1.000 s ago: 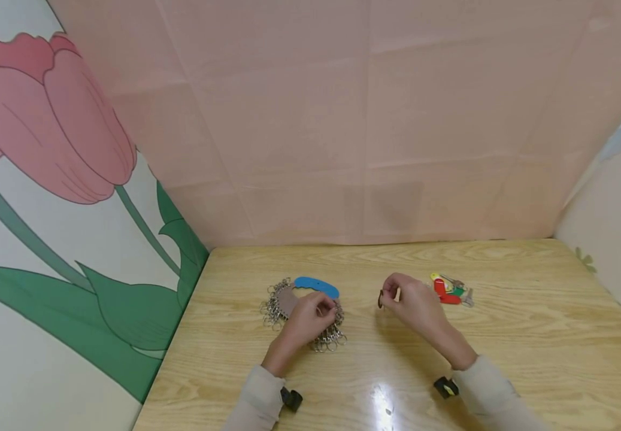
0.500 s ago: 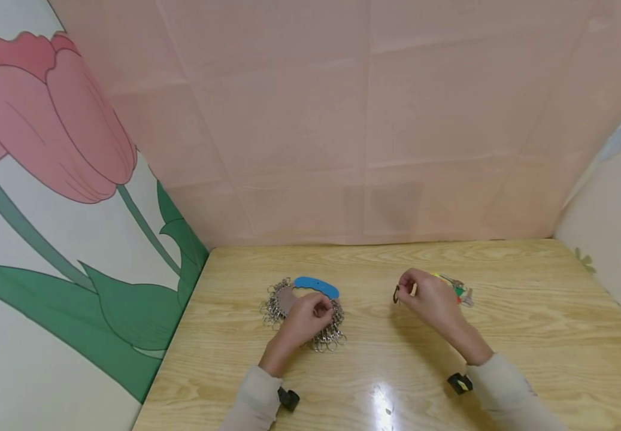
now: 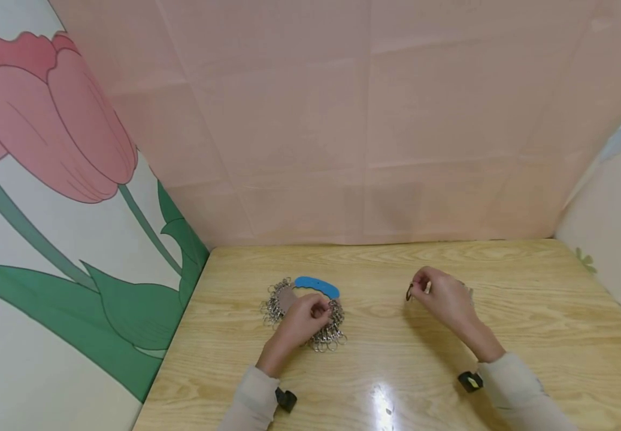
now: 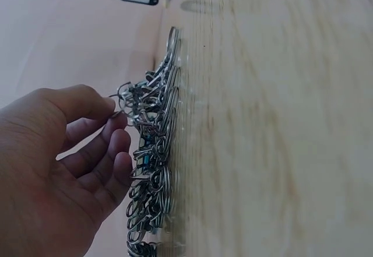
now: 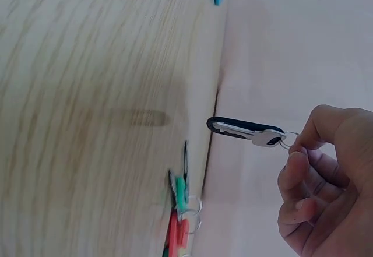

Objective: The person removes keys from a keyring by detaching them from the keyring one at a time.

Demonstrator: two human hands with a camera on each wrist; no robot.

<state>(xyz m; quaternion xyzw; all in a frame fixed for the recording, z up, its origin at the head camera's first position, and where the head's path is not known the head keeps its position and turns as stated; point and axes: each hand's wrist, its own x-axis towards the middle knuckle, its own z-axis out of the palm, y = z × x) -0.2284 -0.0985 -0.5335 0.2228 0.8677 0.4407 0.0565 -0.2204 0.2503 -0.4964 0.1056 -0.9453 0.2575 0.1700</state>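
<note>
In the head view my left hand (image 3: 305, 320) is over a big key holder with a brown plate (image 3: 285, 297), a blue handle (image 3: 317, 286) and many metal clips with rings. Its thumb and forefinger pinch a small metal ring (image 4: 119, 113) at the holder's edge, seen in the left wrist view. Well to the right, my right hand (image 3: 446, 301) holds up a key (image 5: 265, 137) with a black tag (image 5: 233, 121), pinched by its split ring (image 5: 289, 140). Key and tag hang above the table, apart from everything else.
More keys with red (image 5: 184, 232) and green (image 5: 180, 193) tags lie on the wooden table (image 3: 364, 377), mostly hidden behind my right hand in the head view. A pink-covered wall (image 3: 364, 149) rises at the table's back, with a tulip-painted wall (image 3: 46, 120) at left.
My right hand has moved right with the key and black tag, and now covers most of the tagged keys. The left hand stays almost still at the key holder.
</note>
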